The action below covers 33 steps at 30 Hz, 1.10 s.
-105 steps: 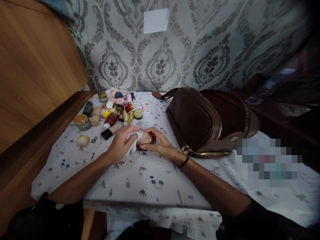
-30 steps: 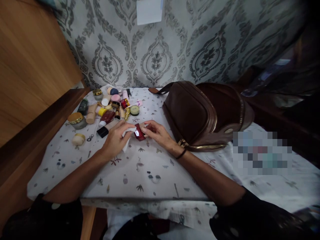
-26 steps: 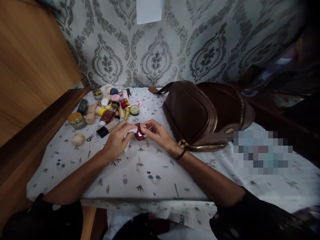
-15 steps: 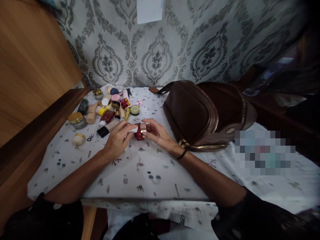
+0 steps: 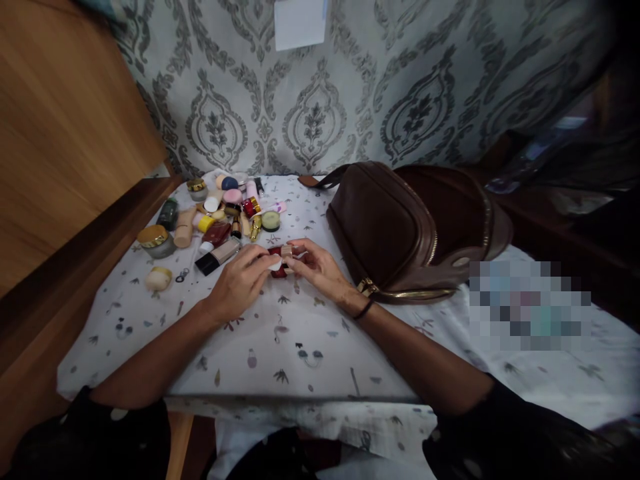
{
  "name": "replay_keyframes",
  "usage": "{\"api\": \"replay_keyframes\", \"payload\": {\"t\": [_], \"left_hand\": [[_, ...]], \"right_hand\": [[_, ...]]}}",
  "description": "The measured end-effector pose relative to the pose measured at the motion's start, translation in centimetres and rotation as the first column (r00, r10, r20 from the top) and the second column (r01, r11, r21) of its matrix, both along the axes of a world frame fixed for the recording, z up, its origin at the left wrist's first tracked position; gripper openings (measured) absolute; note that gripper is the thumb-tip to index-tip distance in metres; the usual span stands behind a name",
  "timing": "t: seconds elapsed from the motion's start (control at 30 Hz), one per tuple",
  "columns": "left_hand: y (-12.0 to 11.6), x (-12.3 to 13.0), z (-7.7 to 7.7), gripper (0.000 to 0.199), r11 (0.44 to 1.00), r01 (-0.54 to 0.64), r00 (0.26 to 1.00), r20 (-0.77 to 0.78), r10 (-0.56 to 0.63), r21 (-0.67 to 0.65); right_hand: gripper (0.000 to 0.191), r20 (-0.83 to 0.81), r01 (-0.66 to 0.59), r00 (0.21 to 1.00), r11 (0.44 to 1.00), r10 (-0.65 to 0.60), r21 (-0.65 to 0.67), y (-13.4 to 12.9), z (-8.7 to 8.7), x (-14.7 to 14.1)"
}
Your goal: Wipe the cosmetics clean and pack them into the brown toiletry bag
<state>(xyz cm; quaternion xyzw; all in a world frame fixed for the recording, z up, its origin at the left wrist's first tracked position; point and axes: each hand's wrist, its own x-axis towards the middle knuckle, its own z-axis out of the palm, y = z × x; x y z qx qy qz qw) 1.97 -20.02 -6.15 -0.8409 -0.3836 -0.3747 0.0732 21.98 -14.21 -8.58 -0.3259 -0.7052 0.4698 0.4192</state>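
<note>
Above the front middle of the table, my right hand [image 5: 323, 272] grips a small dark red glass bottle with a shiny rose-gold cap [image 5: 287, 251]; the bottle lies on its side with the cap toward that hand. My left hand [image 5: 239, 281] is closed, its thumb and fingers pressing a white tissue [image 5: 275, 264] against the red glass. Most of the tissue is hidden by the fingers. Just left of that hand lies a beige foundation bottle with a black cap [image 5: 219, 257].
Several jars, tubes and bottles crowd the back left, among them a gold-lidded jar [image 5: 155, 241], a green-topped tub [image 5: 271, 221] and a small cream-coloured jar [image 5: 158, 279]. A brown leather bag [image 5: 383, 230] lies unzipped on the right. Beyond the patterned tablecloth [image 5: 280, 363] hangs a curtain [image 5: 315, 113].
My left thumb and the tissue have shifted slightly over the red bottle, covering more of its side. The right hand keeps its grip with little movement.
</note>
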Motion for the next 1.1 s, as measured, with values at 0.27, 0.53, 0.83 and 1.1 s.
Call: {"api": "replay_keyframes", "payload": {"t": [0.27,0.53,0.83,1.1], "left_hand": [[0.4,-0.5,0.2,0.02,0.985,-0.082,0.989,0.106,0.098,-0.152],[0.8,-0.9,0.1,0.017,0.98,-0.119,0.98,0.137,0.141,-0.161],[0.1,0.0,-0.2,0.026,0.998,-0.056,0.998,0.03,0.057,-0.028],[-0.1,0.1,0.0,0.029,1.0,0.014,1.0,-0.028,-0.013,0.024]], "right_hand": [[0.042,0.001,-0.063,0.998,0.997,0.063,0.035,0.5,0.1,0.4],[0.062,-0.101,-0.159,0.983,0.986,0.154,-0.045,0.5,-0.5,0.3],[0.059,-0.039,-0.066,0.997,0.994,0.063,-0.082,0.3,-0.3,0.1],[0.05,0.0,-0.056,0.998,0.989,0.056,-0.134,0.1,0.4,0.2]]}}
